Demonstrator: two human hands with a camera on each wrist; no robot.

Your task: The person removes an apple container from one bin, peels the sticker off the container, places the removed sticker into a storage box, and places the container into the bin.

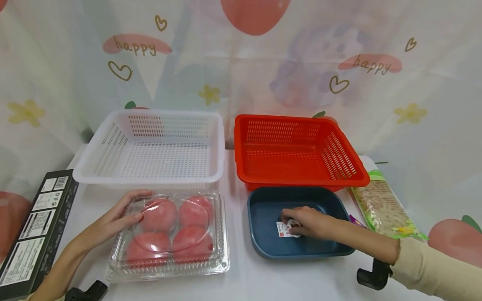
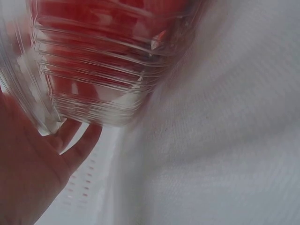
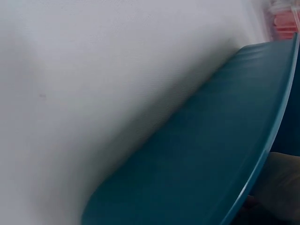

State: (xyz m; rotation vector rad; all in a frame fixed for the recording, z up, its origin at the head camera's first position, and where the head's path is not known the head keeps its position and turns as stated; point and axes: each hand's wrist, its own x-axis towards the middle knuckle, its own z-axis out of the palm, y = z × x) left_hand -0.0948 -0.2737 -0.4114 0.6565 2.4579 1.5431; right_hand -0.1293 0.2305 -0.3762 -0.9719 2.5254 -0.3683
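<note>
My left hand (image 1: 116, 219) grips the far left part of a clear plastic clamshell box (image 1: 165, 271), its thumb on the lid and fingers over the back edge. Several round red fruits (image 1: 160, 214) show through the lid. From the left wrist, the fingertips (image 2: 86, 140) sit under the ridged wall of the box. Inside the dark blue basin (image 1: 301, 253), my right hand (image 1: 314, 223) pinches a small whitish thing with a printed white tag (image 1: 283, 230); the fingers cover part of it, and I cannot tell its kind. The basin wall (image 3: 187, 140) mostly hides this hand in the right wrist view.
Behind the box stands a white slotted basket (image 1: 148, 180), and a red one (image 1: 301, 181) stands behind the basin. A dark carton with labels (image 1: 32, 225) lies at the left edge. On the right lies a green-trimmed bag (image 1: 384, 205), with a purple wrapper (image 1: 355, 221) by the basin.
</note>
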